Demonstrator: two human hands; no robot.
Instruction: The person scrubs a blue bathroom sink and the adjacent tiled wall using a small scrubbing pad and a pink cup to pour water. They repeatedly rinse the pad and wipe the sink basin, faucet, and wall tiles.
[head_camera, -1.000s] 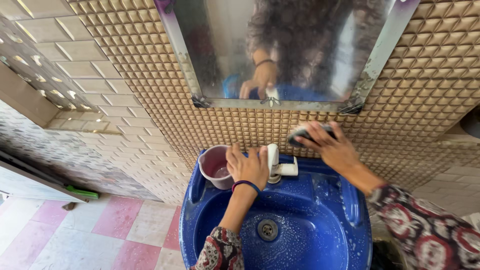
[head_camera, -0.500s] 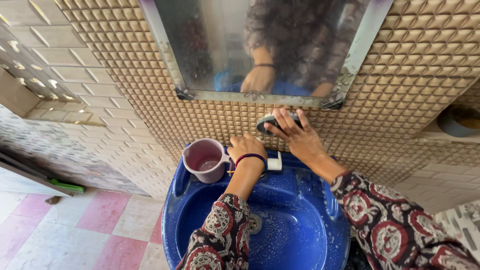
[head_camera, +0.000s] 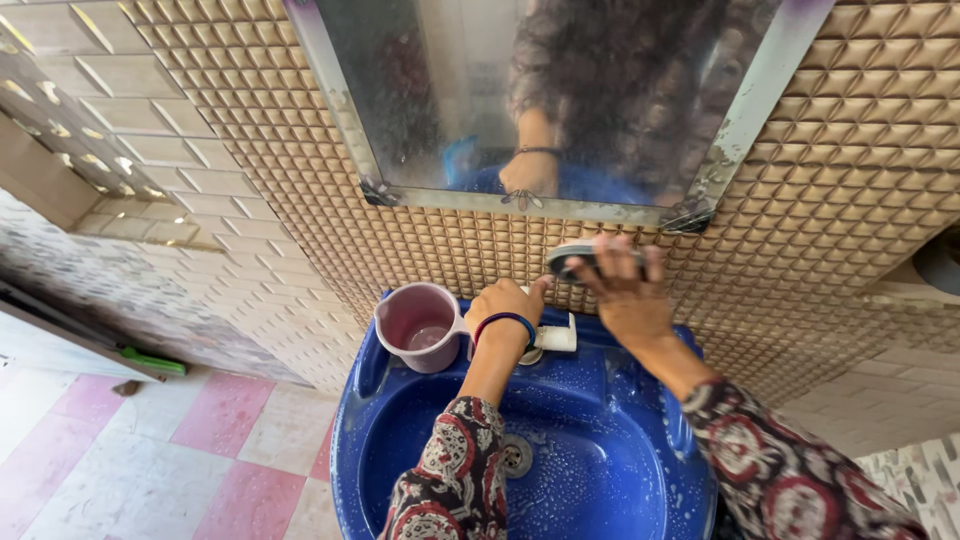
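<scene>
1. The right hand (head_camera: 628, 290) presses a small dark oval scrubbing brush with a pale rim (head_camera: 582, 260) against the gold embossed wall tiles (head_camera: 830, 190), just below the lower edge of the metal-framed mirror (head_camera: 545, 95). The fingers (head_camera: 655, 265) are spread across the back of the brush and curl over its edges, clamped on it.
2. The brush looks light and stiff-backed. Wet, it would likely be slippery, so a hold over the top with fingertips hooked on both long edges, as here, seems the surest place to take it.
3. The left hand (head_camera: 505, 305) rests on the white plastic tap (head_camera: 553, 338) at the back of the glossy blue plastic washbasin (head_camera: 400, 440). Its fingers are closed over the tap head; whether they truly squeeze it I cannot tell, since the knuckles hide the contact.
4. The tap looks rigid and fixed, a thing to be steadied on or turned, not lifted.
5. Just beside the left hand, on the basin's back left corner, stands a mauve plastic mug with a handle (head_camera: 420, 325), upright, with a little water inside. It would likely be light and easy to tip.
6. The basin surface is beaded with droplets around the metal drain (head_camera: 516, 456), so everything near looks wet.
7. Pink and white floor tiles (head_camera: 180, 460) lie to the left below.
</scene>
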